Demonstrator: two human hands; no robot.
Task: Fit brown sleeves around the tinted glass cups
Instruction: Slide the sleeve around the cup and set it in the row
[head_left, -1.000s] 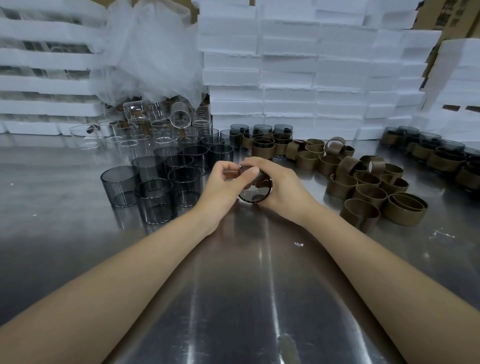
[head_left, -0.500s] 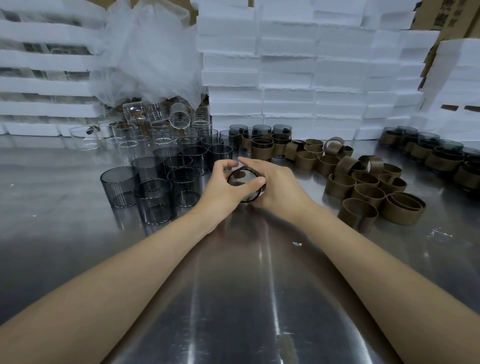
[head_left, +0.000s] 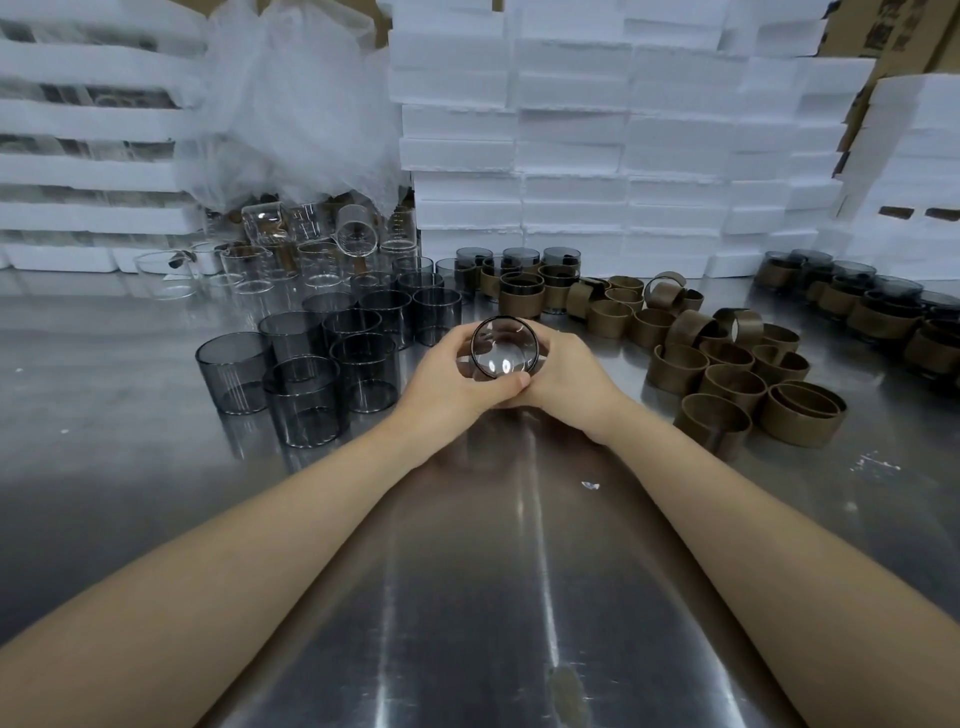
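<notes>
A tinted glass cup (head_left: 503, 347) is held in the middle of the view, its round base turned towards the camera. My left hand (head_left: 452, 382) grips it from the left and my right hand (head_left: 563, 376) from the right, thumbs meeting under it. Whether a brown sleeve is on this cup is hidden by my fingers. Bare tinted cups (head_left: 311, 364) stand in a cluster to the left. Loose brown sleeves (head_left: 727, 374) lie in a heap to the right. Sleeved cups (head_left: 524, 291) stand behind my hands.
The work surface is a shiny metal table (head_left: 493, 597). Clear glasses (head_left: 291, 260) sit at the back left under a plastic sheet (head_left: 291, 104). White foam blocks (head_left: 597, 130) are stacked along the back. More sleeved cups (head_left: 862, 306) stand at the far right.
Both hands have turned the cup so its base now faces the camera, and they have lifted it slightly further away from me.
</notes>
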